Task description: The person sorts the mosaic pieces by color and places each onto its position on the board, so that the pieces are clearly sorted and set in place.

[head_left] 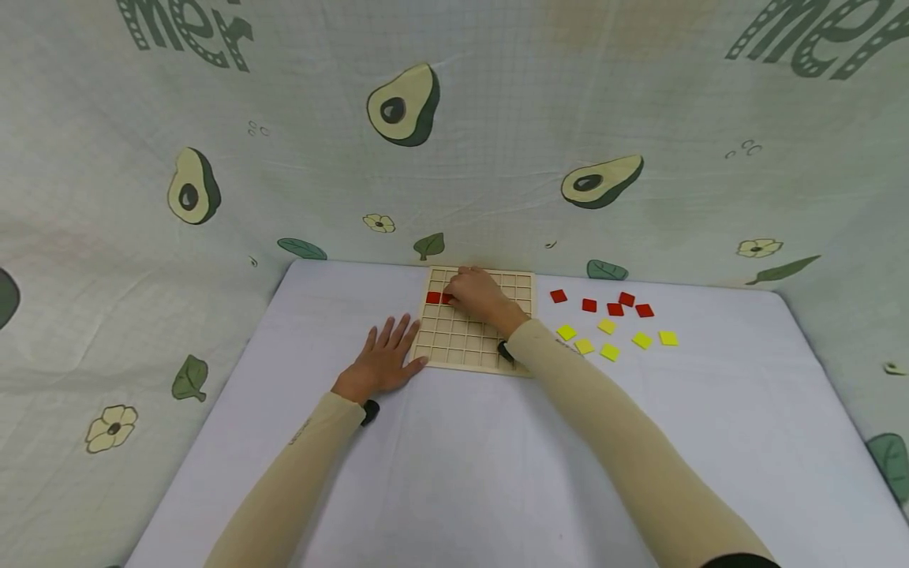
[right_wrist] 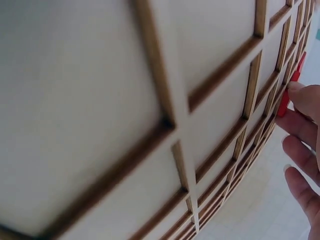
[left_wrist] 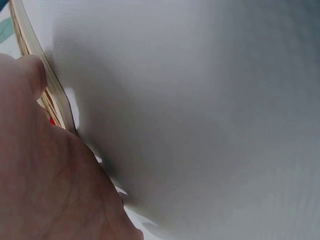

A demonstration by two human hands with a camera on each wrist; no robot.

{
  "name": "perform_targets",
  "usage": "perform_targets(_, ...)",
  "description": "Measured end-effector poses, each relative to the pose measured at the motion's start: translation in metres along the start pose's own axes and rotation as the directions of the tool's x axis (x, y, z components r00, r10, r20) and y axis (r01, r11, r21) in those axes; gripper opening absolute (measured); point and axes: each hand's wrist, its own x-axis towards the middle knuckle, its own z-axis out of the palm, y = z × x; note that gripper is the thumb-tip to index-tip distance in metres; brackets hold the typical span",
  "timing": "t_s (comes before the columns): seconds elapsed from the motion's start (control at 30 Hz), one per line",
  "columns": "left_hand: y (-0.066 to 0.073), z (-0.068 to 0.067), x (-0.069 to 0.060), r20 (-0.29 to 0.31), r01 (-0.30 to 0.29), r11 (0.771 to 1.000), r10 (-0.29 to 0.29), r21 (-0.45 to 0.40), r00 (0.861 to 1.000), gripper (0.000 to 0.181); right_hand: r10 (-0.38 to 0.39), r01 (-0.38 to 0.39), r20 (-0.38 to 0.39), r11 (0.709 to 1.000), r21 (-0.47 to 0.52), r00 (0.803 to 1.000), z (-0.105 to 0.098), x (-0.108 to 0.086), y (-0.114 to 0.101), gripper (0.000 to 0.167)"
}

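Note:
A wooden grid board (head_left: 454, 339) with square cells lies on the white table. One red square tile (head_left: 433, 297) sits in a cell near its left edge. Over the board, my right hand (head_left: 479, 296) pinches a second red tile (right_wrist: 283, 104) between thumb and index finger, just right of the first tile. The other fingers of that hand are spread in the right wrist view. My left hand (head_left: 383, 363) lies flat with fingers spread, beside the board's left edge, its thumb near the lower left corner.
Right of the board lie several loose red tiles (head_left: 589, 305). Nearer to me, several yellow tiles (head_left: 609, 353) are scattered, some close to the right sleeve (head_left: 604, 418). A printed cloth (head_left: 497, 118) with avocados hangs behind the white table (head_left: 454, 473).

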Motion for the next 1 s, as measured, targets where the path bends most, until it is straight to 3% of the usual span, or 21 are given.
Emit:
perform_targets(0.7,0.009,0.0,0.005,0.003,-0.031,0.999,0.031,0.018,1.0,0.084,0.061,-0.06,0.017,0.997,-0.053,0.998,0.001,-0.014,0.007,0.019)
perform_targets(0.83,0.006,-0.001,0.003,0.012,-0.009,1.0,0.009,0.026,1.0,0.085,0.064,-0.065,-0.015,0.997,-0.047,0.998,-0.006,-0.02,0.009,0.017)
perform_targets(1.0,0.004,-0.003,-0.003,0.005,0.012,0.999,-0.012,0.037,1.0,0.086,0.087,-0.087,-0.048,0.996,0.001,0.995,-0.024,-0.035,0.017,0.029)
